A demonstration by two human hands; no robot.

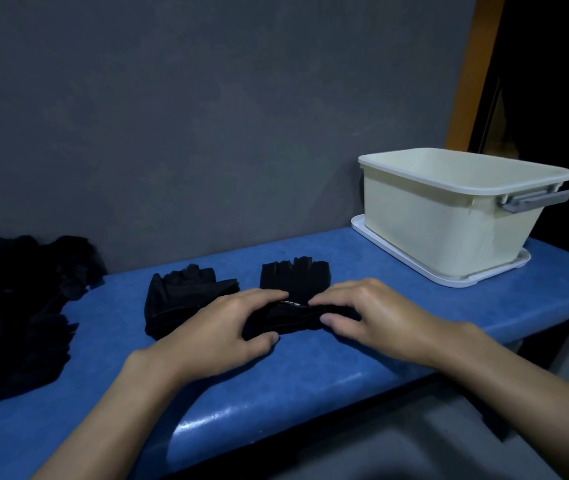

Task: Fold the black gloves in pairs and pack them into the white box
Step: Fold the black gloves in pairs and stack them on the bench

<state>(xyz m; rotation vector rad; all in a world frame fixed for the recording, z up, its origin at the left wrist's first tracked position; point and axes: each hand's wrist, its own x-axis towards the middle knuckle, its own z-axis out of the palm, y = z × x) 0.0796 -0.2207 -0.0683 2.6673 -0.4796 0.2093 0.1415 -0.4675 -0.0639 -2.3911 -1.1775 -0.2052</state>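
A black fingerless glove (295, 277) lies flat on the blue bench, finger ends pointing away from me. My left hand (222, 332) and my right hand (366, 313) both pinch its near cuff edge, thumbs under and fingers on top, lifting the cuff a little. A second black glove (182, 294) lies just to the left, untouched. The white box (449, 216) stands open at the right end of the bench, resting on its white lid (380, 242). From this angle the inside of the box is hidden.
A dark heap of several more black gloves (16, 306) covers the left end of the blue bench (276, 382). A grey wall rises right behind the bench. The bench's front edge runs below my wrists, and its right end drops off past the box.
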